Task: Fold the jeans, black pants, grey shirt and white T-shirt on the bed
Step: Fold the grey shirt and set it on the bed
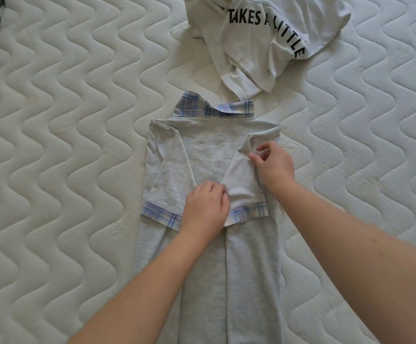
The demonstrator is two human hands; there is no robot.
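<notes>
Right hand (pixel 272 163): I see thumb and fingers pinching the fabric at the shoulder of the right sleeve (pixel 241 180), which is folded in over the shirt back. Left hand (pixel 205 208): fingers curled, pressing on that sleeve's plaid cuff (pixel 249 212); whether they actually hold it I cannot tell. Grey shirt (pixel 209 155) lies face down, mid-mattress (pixel 65 145), plaid collar (pixel 217 109) away from me. White T-shirt (pixel 264 40) crumpled beyond it, touching the collar.

The shirt (pixel 209 155) lies flat mid-bed (pixel 65 145), both sleeves folded inward on it. The T-shirt (pixel 264 40) lies crumpled behind it, seemingly just touching its collar.
</notes>
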